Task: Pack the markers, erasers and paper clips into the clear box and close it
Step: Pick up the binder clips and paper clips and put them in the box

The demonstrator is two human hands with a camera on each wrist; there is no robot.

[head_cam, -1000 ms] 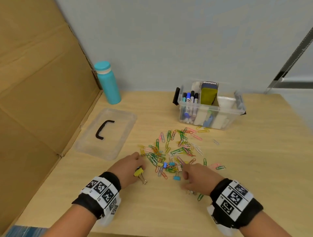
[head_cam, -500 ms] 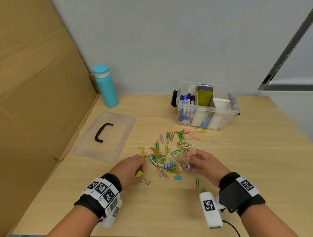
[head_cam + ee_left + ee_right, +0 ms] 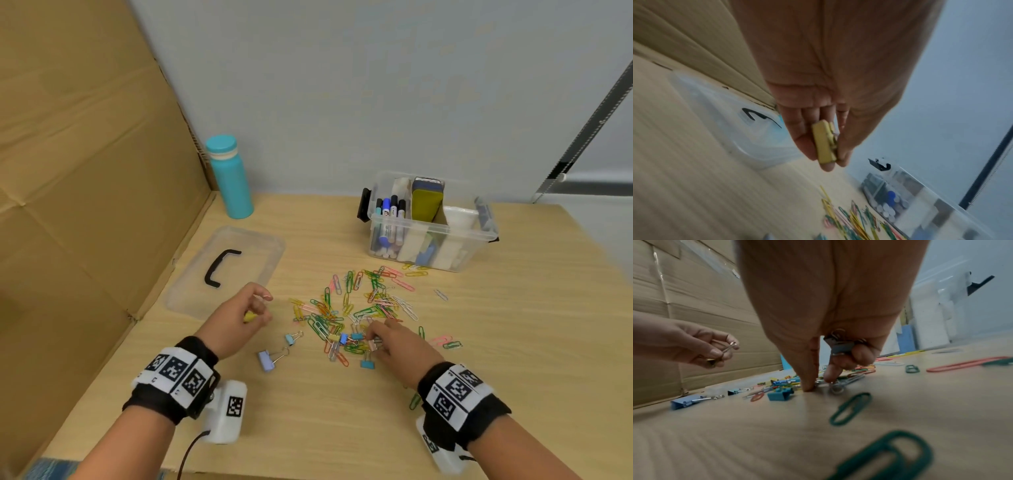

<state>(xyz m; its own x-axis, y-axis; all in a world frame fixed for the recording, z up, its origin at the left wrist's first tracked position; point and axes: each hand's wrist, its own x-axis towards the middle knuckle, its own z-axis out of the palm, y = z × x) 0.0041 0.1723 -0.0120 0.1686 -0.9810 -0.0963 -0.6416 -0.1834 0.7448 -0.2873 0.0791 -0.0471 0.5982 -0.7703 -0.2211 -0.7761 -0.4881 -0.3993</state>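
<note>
Many coloured paper clips (image 3: pixel 359 308) lie scattered mid-table, with small binder clips among them. My left hand (image 3: pixel 262 308) hovers just left of the heap and pinches a yellow binder clip (image 3: pixel 825 143) by its wire arms. My right hand (image 3: pixel 375 337) is down at the heap's near edge. Its curled fingers hold a grey binder clip (image 3: pixel 840 345), while thumb and forefinger touch clips on the table. The clear box (image 3: pixel 431 253) stands open behind the heap. It holds markers (image 3: pixel 390 212) and erasers (image 3: pixel 426 202).
The box's clear lid (image 3: pixel 253 270) with a black handle lies flat at the left. A lilac binder clip (image 3: pixel 266 359) and a light blue one (image 3: pixel 290 339) lie near my left hand. A teal bottle (image 3: pixel 230 178) stands at the back left. A cardboard wall (image 3: pixel 85 171) lines the table's left side.
My left hand has lifted off the table with the yellow binder clip. My right hand rose from the heap, then came back down onto it. Two binder clips now lie below my left hand.
</note>
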